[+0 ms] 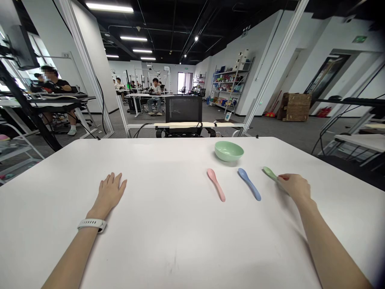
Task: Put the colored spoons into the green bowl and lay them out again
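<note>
My left hand [110, 192] lies flat on the white table [168, 224], fingers together and stretched out, holding nothing; a white watch is on its wrist. My right hand [294, 186] rests over the handle of a green spoon [270, 173], fingers curled around it, with the spoon's bowl sticking out to the upper left. A blue spoon [249, 184] lies to the left of it, and a pink spoon [216, 184] lies further left. A pale green bowl [229, 151] stands behind the spoons.
A black chair [183, 109] stands past the table's far edge. People sit at desks at the left and in the back. Shelves [230, 84] with goods line the right wall, and a cardboard box [295, 106] stands beside them.
</note>
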Demonstrator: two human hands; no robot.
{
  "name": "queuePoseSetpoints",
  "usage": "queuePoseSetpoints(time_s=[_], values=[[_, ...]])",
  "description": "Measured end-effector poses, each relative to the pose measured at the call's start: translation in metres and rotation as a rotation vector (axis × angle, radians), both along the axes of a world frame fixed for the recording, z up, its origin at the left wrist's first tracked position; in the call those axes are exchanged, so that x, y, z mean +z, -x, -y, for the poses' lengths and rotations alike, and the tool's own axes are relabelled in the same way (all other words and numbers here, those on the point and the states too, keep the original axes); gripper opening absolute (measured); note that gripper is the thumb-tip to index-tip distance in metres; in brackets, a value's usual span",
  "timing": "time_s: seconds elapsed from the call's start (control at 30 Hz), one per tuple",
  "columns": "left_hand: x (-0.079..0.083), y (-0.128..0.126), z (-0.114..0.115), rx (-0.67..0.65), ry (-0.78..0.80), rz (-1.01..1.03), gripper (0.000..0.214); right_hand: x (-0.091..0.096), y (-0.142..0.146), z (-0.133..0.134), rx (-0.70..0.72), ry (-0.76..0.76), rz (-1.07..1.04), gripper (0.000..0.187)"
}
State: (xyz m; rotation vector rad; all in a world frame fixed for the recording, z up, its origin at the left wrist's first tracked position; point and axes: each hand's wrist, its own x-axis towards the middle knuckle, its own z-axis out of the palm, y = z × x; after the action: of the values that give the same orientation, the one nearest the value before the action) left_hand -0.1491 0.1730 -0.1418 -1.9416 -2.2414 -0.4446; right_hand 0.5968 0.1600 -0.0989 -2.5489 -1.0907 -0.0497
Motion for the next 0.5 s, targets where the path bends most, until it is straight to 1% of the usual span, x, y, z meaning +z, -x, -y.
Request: queuePoseSetpoints(time_s=[0.2, 0.33, 0.5], values=[[0.0012, -0.0004, -0.0001, 0.004, 0.024, -0.001, 0.079, 0.003, 0.0008, 0.0004, -0.003, 0.031, -0.005, 0.034], [0.002, -0.0007, 0.0001, -0.002, 0.022, 0.0, 0.079, 0.0045, 0.0018, 0.0011, -0.014, 0.039, -0.008, 0.034], [-0.0004, 0.0005, -0.0007, -0.005, 0.001, -0.009, 0.078, 0.0015, 0.0013, 0.0008, -0.021, 0.024, -0.004, 0.034]])
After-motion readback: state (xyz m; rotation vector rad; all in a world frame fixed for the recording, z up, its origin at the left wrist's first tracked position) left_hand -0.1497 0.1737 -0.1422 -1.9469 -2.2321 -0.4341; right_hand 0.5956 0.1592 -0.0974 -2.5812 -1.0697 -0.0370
